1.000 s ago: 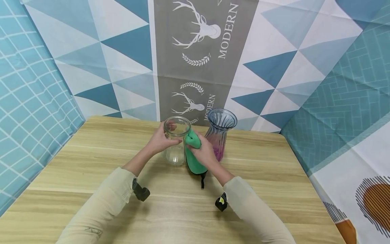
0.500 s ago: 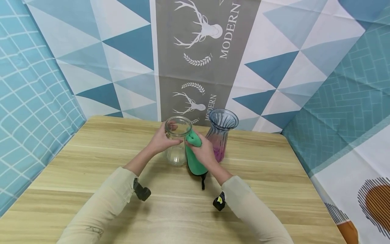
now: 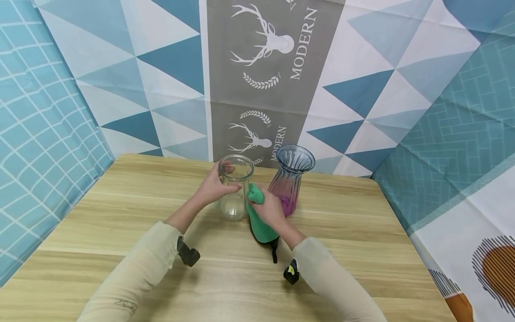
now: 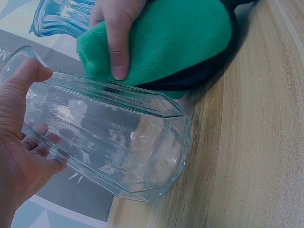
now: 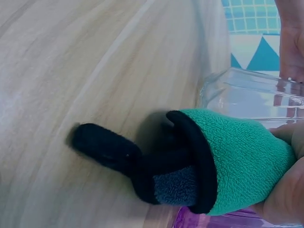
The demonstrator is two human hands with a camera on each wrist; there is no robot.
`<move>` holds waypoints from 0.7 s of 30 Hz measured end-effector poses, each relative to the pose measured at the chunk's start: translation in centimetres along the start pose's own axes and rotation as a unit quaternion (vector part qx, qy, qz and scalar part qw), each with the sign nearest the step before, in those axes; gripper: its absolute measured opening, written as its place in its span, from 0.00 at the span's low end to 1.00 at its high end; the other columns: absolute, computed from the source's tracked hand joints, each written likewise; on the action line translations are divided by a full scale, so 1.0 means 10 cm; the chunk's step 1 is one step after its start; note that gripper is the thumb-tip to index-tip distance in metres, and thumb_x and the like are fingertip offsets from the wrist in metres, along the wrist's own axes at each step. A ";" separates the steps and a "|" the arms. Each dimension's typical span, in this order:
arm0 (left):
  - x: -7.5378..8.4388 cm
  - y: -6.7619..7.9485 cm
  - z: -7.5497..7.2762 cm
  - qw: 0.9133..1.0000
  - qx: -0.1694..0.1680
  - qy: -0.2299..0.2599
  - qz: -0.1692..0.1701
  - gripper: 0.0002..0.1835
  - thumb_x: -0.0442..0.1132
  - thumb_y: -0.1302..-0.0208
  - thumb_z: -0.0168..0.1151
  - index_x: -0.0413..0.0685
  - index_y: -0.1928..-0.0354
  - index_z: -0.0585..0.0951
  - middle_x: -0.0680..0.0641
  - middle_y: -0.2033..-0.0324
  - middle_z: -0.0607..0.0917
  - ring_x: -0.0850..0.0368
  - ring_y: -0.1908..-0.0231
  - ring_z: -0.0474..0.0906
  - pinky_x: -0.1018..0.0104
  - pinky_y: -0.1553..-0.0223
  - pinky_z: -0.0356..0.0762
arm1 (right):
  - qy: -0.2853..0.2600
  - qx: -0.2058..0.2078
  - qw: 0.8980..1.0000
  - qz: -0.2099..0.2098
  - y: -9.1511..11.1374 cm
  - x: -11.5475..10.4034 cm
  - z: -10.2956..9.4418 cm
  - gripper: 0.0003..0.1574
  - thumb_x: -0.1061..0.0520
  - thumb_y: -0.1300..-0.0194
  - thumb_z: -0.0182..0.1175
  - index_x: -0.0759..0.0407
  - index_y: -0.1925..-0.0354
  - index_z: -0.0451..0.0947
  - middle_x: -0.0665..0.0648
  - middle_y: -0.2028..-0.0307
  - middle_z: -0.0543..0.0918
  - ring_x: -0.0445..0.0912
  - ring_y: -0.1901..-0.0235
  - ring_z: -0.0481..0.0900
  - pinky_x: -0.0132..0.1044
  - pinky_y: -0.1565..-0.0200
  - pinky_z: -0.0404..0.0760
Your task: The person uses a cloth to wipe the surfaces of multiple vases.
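My left hand [image 3: 215, 183] grips a clear glass vase [image 4: 109, 133] around its upper part, thumb on the near side and fingers behind. The vase has a round rim and faceted sides, and stands upright in the head view. Bunched in my right hand [image 3: 271, 208] is a green terry cloth [image 5: 242, 159] with black edging and a black loop [image 5: 104, 145]. The cloth hangs along the right side of the clear vase, overlapping its wall in the left wrist view. My right thumb [image 4: 118, 52] presses on the cloth's face.
Just behind my right hand stands a blue-to-purple flared glass vase [image 3: 295, 158], with a ribbed wall. The wooden table [image 3: 225, 286] ends at a patterned cloth backdrop [image 3: 169, 80], and more patterned sheets hang on both sides.
My right hand and the green cloth have moved down from the clear vase's rim, slightly right and toward me. The left hand keeps its hold on the vase in about the same place.
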State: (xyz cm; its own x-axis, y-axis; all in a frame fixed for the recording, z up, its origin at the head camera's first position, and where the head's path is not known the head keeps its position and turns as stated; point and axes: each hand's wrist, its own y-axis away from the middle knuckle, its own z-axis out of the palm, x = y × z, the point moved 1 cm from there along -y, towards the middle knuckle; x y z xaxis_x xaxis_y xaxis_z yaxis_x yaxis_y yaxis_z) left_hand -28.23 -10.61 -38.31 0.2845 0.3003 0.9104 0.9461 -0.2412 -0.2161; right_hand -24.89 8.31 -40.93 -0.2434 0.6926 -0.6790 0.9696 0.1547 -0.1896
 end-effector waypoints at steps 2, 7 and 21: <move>0.00 0.00 0.00 1.000 -0.002 0.004 -0.001 0.42 0.39 0.50 0.71 0.42 0.35 0.59 0.38 0.41 0.72 0.42 0.37 0.65 0.44 0.36 0.62 | 0.014 -0.014 1.000 0.002 0.01 0.00 0.00 0.26 0.56 0.42 0.65 0.57 0.45 0.74 0.61 0.59 0.84 0.53 0.59 0.81 0.45 0.60 0.80; -0.01 0.01 -0.01 1.000 -0.005 0.007 0.000 0.43 0.39 0.49 0.70 0.40 0.34 0.58 0.38 0.40 0.72 0.41 0.36 0.64 0.43 0.36 0.62 | 0.020 -0.022 1.000 0.009 0.02 -0.01 -0.01 0.28 0.56 0.43 0.65 0.55 0.43 0.74 0.60 0.56 0.84 0.53 0.57 0.81 0.46 0.57 0.80; -0.01 -0.02 0.04 0.999 0.036 -0.003 0.023 0.48 0.41 0.57 0.77 0.39 0.35 0.60 0.37 0.42 0.70 0.41 0.40 0.66 0.48 0.40 0.69 | -0.063 0.038 0.997 0.002 -0.04 -0.09 -0.13 0.28 0.54 0.42 0.65 0.53 0.42 0.74 0.60 0.52 0.83 0.52 0.53 0.81 0.48 0.54 0.80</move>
State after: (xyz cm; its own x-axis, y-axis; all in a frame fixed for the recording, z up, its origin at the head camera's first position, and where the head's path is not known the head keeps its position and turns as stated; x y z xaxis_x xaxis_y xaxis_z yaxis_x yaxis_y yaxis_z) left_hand -28.39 -10.20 -38.49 0.3284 0.2967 0.8968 0.9408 -0.1874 -0.2825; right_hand -25.03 8.54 -39.26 -0.2453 0.5980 -0.7630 0.9669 0.0942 -0.2370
